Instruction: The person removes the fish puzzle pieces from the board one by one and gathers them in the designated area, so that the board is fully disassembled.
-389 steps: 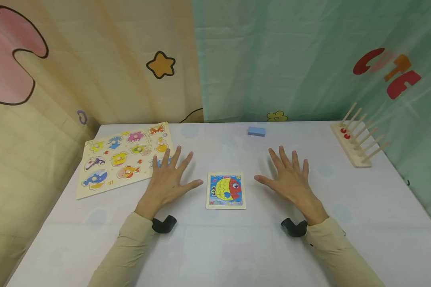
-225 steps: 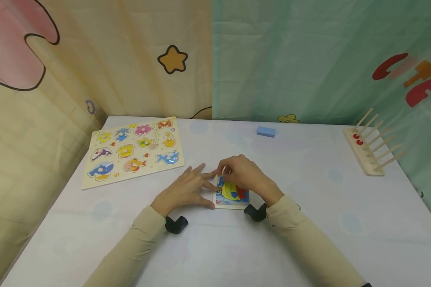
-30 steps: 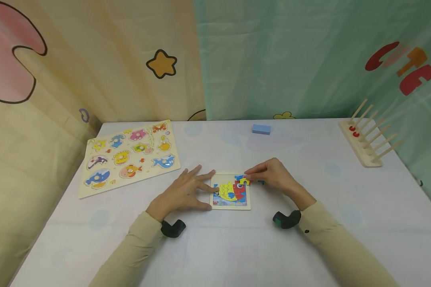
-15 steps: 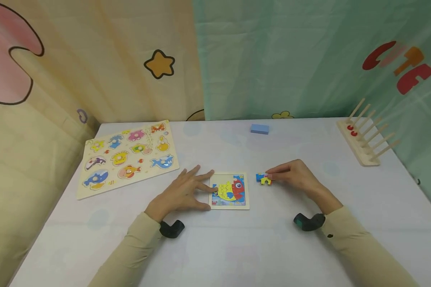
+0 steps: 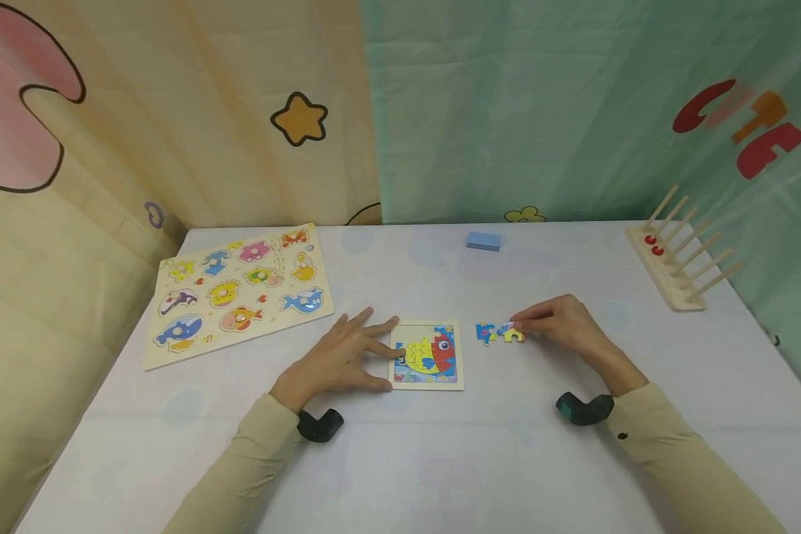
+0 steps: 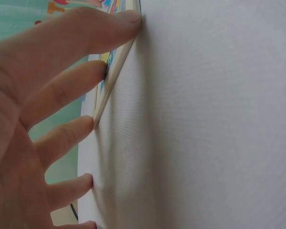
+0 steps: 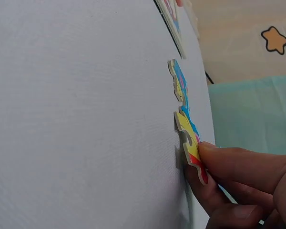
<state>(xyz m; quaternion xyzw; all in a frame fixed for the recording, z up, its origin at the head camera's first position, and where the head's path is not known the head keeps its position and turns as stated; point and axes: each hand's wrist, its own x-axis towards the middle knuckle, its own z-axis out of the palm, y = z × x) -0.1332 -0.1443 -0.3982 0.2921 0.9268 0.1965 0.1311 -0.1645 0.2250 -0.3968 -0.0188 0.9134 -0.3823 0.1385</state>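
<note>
A small square fish jigsaw puzzle in a wooden frame (image 5: 427,386) lies mid-table in the head view, its upper strip bare. My left hand (image 5: 337,363) spreads its fingers along the frame's left side; in the left wrist view the thumb and fingertips touch the frame edge (image 6: 115,76). To the right of the frame lies a loose blue and yellow puzzle piece (image 5: 485,334). Beside it, my right hand (image 5: 564,330) pinches a second puzzle piece (image 7: 190,136), yellow, blue and red, between thumb and fingers. That piece is tilted, its near end close to the loose one.
A large wooden board of sea-animal pieces (image 5: 196,348) lies back left. A blue block (image 5: 483,241) sits near the table's back edge. At the far right stands a wooden peg rack (image 5: 674,293) with red beads. Curtains (image 5: 541,111) hang behind the table.
Since the oldest frame, both hands left the table beside the whole puzzle and its upper pieces came out. In the last second my right hand moved right with joined pieces, which are now two.
</note>
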